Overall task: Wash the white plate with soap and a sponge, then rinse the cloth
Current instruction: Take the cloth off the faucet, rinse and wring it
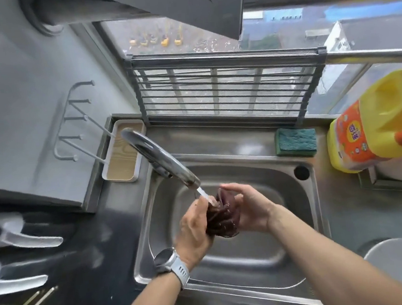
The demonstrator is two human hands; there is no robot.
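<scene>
Dark maroon cloth sits bunched at the frame's centre, over the steel sink, squeezed between the left hand and right hand, both closed on it, under the faucet stream; a green sponge lies on the ledge at upper right

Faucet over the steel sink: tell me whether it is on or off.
On. A thin stream of water runs from the curved metal faucet onto the bunched dark maroon cloth.
</scene>
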